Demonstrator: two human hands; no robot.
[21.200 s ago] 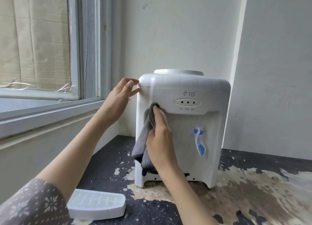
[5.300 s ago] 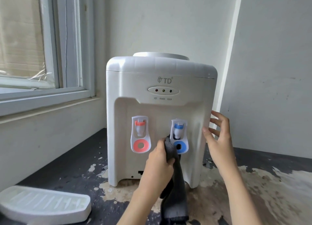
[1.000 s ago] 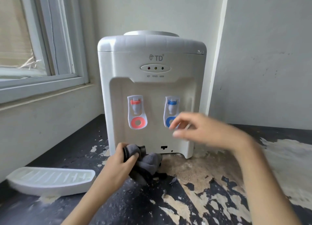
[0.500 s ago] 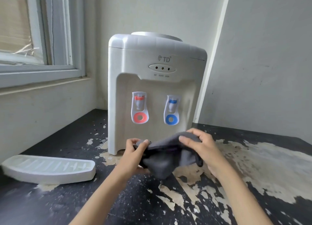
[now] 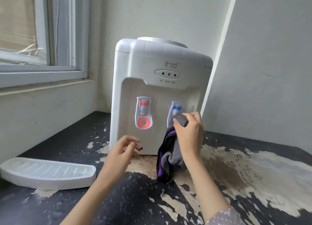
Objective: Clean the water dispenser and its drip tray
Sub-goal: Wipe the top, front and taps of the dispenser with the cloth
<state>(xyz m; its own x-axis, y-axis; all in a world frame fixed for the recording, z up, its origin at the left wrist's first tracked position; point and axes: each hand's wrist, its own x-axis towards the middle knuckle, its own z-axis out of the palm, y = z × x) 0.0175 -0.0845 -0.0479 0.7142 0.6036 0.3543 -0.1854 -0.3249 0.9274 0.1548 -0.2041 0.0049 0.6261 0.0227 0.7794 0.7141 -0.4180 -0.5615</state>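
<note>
Altogether one water dispenser (image 5: 158,96), two taps, one drip tray (image 5: 47,174); right hand (image 5: 189,133) gripping one cloth (image 5: 170,159), left hand (image 5: 121,153) loose, empty.

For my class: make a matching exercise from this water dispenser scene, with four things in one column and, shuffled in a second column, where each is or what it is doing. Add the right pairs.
Things
1. drip tray
2. grey cloth
3. red tap
4. left hand

Places or states
A. left side of the dispenser front
B. lying on the counter, left of the dispenser
C. held by the right hand against the blue tap
D. holding nothing, near the dispenser's base

Pairs: 1-B, 2-C, 3-A, 4-D
</note>
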